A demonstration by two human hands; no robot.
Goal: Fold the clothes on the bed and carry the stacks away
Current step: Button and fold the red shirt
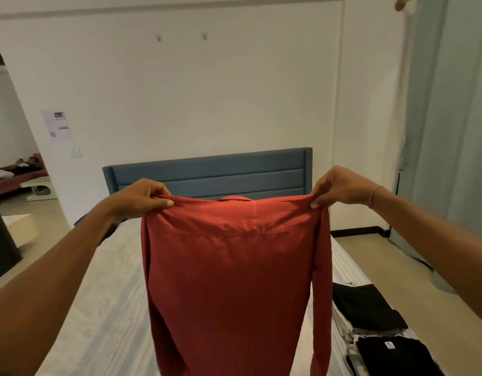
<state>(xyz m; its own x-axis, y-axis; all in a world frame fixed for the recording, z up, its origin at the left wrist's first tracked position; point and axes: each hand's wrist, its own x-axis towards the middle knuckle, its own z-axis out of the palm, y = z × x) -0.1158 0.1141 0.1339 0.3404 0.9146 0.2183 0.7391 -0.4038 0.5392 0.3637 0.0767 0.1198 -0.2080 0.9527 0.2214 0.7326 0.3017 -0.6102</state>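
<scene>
A red long-sleeved shirt hangs upright in front of me over the bed, its back toward me and its sleeves dropping down both sides. My left hand pinches its left shoulder. My right hand pinches its right shoulder, and a thin bracelet sits on that wrist. The shirt's lower hem runs out of the frame at the bottom. On the bed's right side lie two stacks of folded clothes, a farther one topped in black and a nearer one topped by a black shirt with a white label.
A blue padded headboard stands against the white wall. A pale curtain hangs at the right above the tiled floor. At the left, a doorway opens onto another room with a red couch. A dark piece of furniture stands by the bed's left side.
</scene>
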